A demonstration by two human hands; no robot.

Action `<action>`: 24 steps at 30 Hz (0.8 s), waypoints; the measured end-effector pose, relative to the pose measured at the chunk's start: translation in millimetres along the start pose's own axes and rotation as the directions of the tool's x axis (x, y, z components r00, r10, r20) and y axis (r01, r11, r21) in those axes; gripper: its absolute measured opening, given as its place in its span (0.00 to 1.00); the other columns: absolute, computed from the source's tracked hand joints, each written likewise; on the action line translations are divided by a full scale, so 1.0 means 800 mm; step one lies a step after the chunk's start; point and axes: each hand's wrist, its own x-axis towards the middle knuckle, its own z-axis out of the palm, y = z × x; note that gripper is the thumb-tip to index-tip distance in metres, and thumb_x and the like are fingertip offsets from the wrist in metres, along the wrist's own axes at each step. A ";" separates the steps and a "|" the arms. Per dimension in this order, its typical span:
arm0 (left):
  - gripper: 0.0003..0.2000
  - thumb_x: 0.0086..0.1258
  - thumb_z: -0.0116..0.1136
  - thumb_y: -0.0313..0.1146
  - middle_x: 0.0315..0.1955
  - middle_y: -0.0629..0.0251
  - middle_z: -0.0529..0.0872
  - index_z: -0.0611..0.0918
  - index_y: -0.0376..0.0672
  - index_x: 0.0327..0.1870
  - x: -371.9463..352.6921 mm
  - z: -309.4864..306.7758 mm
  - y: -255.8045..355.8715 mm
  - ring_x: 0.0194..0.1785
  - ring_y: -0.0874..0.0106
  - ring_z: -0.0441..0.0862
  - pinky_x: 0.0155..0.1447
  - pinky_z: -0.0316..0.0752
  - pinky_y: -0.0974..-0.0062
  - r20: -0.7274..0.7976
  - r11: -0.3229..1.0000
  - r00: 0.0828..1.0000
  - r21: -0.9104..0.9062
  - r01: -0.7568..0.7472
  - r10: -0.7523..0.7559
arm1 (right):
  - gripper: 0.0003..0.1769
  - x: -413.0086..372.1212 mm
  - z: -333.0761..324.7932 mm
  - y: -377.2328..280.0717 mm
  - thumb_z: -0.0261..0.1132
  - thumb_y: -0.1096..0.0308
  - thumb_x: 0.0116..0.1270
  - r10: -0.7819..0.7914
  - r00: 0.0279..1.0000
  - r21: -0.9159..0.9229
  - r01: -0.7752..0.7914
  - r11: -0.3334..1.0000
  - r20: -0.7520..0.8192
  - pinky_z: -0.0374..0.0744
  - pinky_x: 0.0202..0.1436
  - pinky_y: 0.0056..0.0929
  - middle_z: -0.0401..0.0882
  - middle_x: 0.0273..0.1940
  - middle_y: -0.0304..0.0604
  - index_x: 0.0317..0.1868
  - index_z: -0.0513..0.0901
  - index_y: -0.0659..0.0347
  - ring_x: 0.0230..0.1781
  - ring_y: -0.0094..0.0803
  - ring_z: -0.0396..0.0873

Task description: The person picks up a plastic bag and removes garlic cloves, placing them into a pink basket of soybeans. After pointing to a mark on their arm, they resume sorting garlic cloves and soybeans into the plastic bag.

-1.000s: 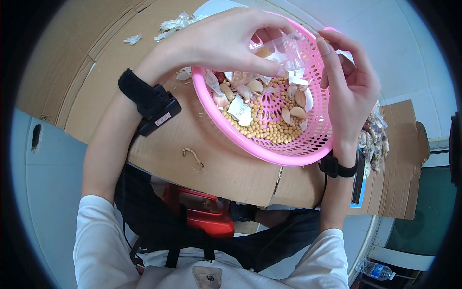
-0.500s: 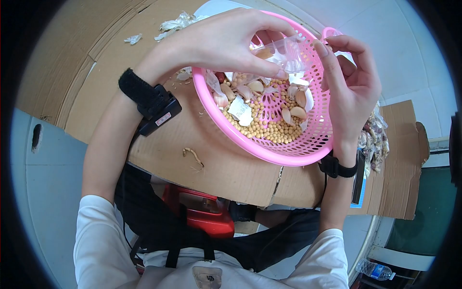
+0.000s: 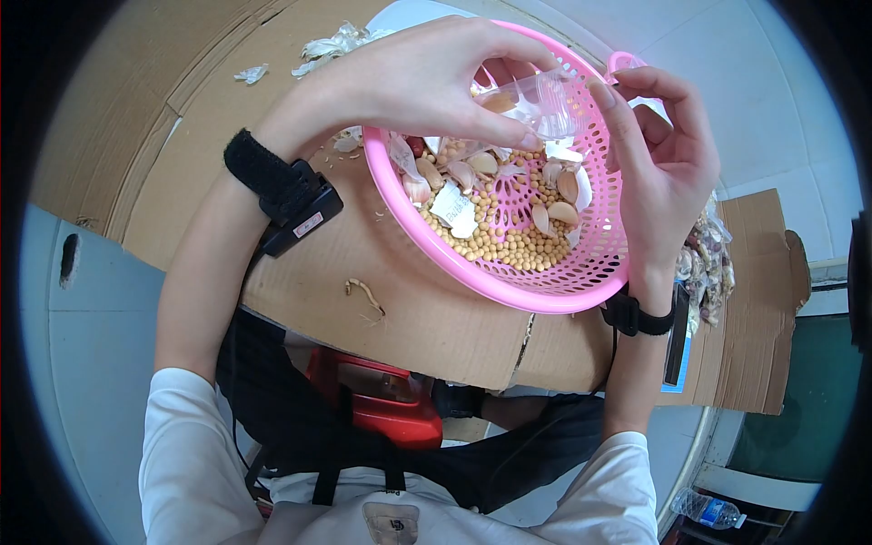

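Note:
Over a pink plastic colander (image 3: pixel 490 289), my left hand (image 3: pixel 454 86) grips a clear ribbed plastic cup (image 3: pixel 552 104), tipped on its side. Something brownish shows through the cup's wall. My right hand (image 3: pixel 668 145) is raised at the colander's right rim, thumb and forefinger pinched together. Whatever is between those fingertips is too small to make out. Inside the colander lie yellow soybeans (image 3: pixel 518 250), several garlic cloves (image 3: pixel 563 213), a torn piece of printed white paper (image 3: pixel 454 209) and other whitish scraps. My left hand covers part of the contents.
Cardboard (image 3: pixel 409 331) covers the table, with a thin root (image 3: pixel 365 295) near its front edge. Garlic skins (image 3: pixel 336 45) lie at the back left. To the right is a clear bag of mixed pieces (image 3: pixel 710 263). A red stool (image 3: pixel 386 400) stands beneath.
Very little differs. My right thumb and fingertips have shifted slightly at the colander's rim; my left hand still holds the cup in the same place.

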 end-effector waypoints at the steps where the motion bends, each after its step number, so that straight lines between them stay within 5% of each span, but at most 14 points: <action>1: 0.30 0.62 0.75 0.46 0.30 0.64 0.81 0.84 0.36 0.61 -0.001 -0.001 0.000 0.35 0.71 0.79 0.42 0.77 0.71 0.018 0.999 0.999 -0.003 0.033 -0.033 | 0.12 0.000 0.000 0.001 0.75 0.76 0.70 -0.002 1.000 0.004 0.002 1.000 -0.001 0.72 0.27 0.12 0.85 0.43 0.38 0.50 0.82 0.68 0.28 0.11 0.76; 9: 0.31 0.62 0.75 0.44 0.37 0.59 0.86 0.83 0.36 0.63 0.004 -0.005 0.012 0.38 0.69 0.81 0.46 0.79 0.70 0.000 1.000 1.000 -0.008 0.028 -0.028 | 0.09 -0.002 0.002 -0.009 0.74 0.76 0.71 0.019 0.999 0.011 -0.019 1.000 -0.050 0.70 0.27 0.12 0.85 0.39 0.36 0.47 0.83 0.68 0.27 0.11 0.75; 11: 0.31 0.72 0.66 0.45 0.54 0.46 0.88 0.77 0.32 0.69 0.008 -0.019 0.028 0.55 0.60 0.87 0.60 0.82 0.63 0.221 0.941 0.924 -0.068 0.333 -0.311 | 0.07 -0.005 -0.008 -0.012 0.73 0.73 0.73 0.040 0.997 0.043 -0.043 0.998 0.072 0.69 0.28 0.15 0.84 0.33 0.33 0.45 0.84 0.67 0.27 0.12 0.75; 12: 0.31 0.72 0.66 0.45 0.54 0.46 0.88 0.77 0.32 0.69 0.007 -0.018 0.029 0.55 0.60 0.87 0.60 0.82 0.63 0.221 0.941 0.924 -0.068 0.333 -0.311 | 0.07 -0.006 -0.012 -0.015 0.73 0.73 0.73 0.041 0.997 0.043 -0.044 0.998 0.072 0.69 0.28 0.15 0.84 0.33 0.33 0.45 0.84 0.67 0.27 0.12 0.75; 14: 0.30 0.75 0.64 0.46 0.52 0.46 0.89 0.77 0.31 0.69 0.005 -0.017 0.031 0.52 0.62 0.88 0.56 0.83 0.65 0.136 0.945 0.957 -0.171 0.277 -0.256 | 0.09 -0.006 -0.017 -0.020 0.70 0.68 0.76 0.174 0.882 0.068 -0.225 0.972 0.439 0.68 0.28 0.17 0.81 0.28 0.32 0.42 0.85 0.66 0.27 0.12 0.74; 16: 0.30 0.75 0.63 0.46 0.51 0.46 0.89 0.77 0.31 0.68 0.004 -0.017 0.029 0.51 0.62 0.88 0.55 0.83 0.66 0.138 0.941 0.955 -0.180 0.286 -0.264 | 0.09 -0.004 -0.005 -0.024 0.69 0.67 0.73 0.444 0.595 -0.153 -0.475 0.867 0.669 0.73 0.30 0.24 0.82 0.27 0.36 0.39 0.85 0.66 0.26 0.17 0.77; 17: 0.29 0.76 0.63 0.45 0.50 0.47 0.89 0.77 0.30 0.68 0.004 -0.018 0.031 0.50 0.63 0.88 0.53 0.83 0.67 0.140 0.937 0.952 -0.188 0.295 -0.271 | 0.09 -0.006 0.000 -0.020 0.69 0.67 0.73 0.445 0.595 -0.153 -0.475 0.866 0.669 0.73 0.30 0.24 0.82 0.27 0.36 0.39 0.85 0.66 0.26 0.17 0.77; 19: 0.28 0.76 0.63 0.46 0.49 0.47 0.89 0.78 0.30 0.67 0.007 -0.034 0.040 0.49 0.63 0.88 0.51 0.82 0.67 0.184 0.940 0.948 -0.176 0.291 -0.259 | 0.06 -0.013 0.007 -0.008 0.70 0.70 0.68 0.419 0.440 -0.374 -0.189 0.908 0.794 0.78 0.34 0.30 0.84 0.27 0.42 0.36 0.86 0.65 0.27 0.28 0.81; 24: 0.27 0.75 0.63 0.47 0.46 0.48 0.89 0.80 0.29 0.62 0.003 -0.026 0.038 0.46 0.64 0.87 0.48 0.81 0.68 0.175 0.966 0.956 -0.065 0.250 -0.236 | 0.05 -0.014 0.004 -0.003 0.70 0.72 0.63 0.411 0.391 -0.344 -0.232 0.910 0.824 0.82 0.39 0.34 0.86 0.29 0.45 0.38 0.86 0.64 0.29 0.35 0.84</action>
